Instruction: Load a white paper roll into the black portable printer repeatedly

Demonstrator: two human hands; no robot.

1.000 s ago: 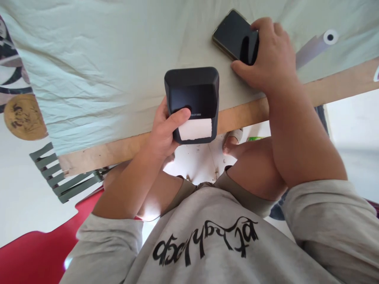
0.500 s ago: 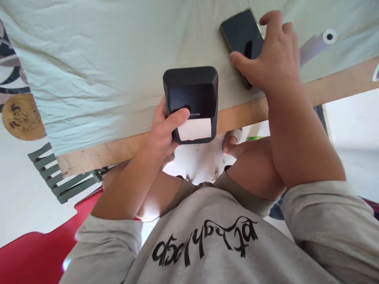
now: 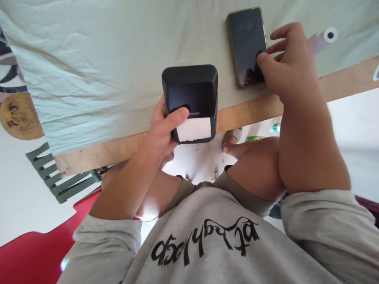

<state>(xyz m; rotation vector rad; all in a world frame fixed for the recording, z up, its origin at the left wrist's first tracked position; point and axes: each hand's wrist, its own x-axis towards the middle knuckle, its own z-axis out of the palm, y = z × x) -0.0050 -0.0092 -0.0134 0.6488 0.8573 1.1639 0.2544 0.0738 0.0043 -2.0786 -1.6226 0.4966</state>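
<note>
In my left hand (image 3: 162, 132) is a small black receipt printer (image 3: 191, 94), held up over the table's front edge. My thumb lies across its front, beside a torn strip of white paper (image 3: 194, 129) that comes out of it. A dark-screened phone (image 3: 246, 45) in a clear case lies flat on the cloth to the right. Over its right edge is my right hand (image 3: 291, 59), fingers apart and thumb tip at the screen; whether the thumb presses the glass I cannot tell. A white paper roll (image 3: 324, 39) sits just beyond that hand, partly covered by it.
A pale green cloth (image 3: 103, 71) covers the table, with a bare wooden edge (image 3: 118, 148) along the front. A red chair (image 3: 38, 252) and a dark green slatted piece (image 3: 56, 177) are at the lower left. My legs are under the table's edge.
The phone has turned more upright in view and shifted slightly right. My right hand has moved right, off most of the phone. My left hand and the printer stay nearly still.
</note>
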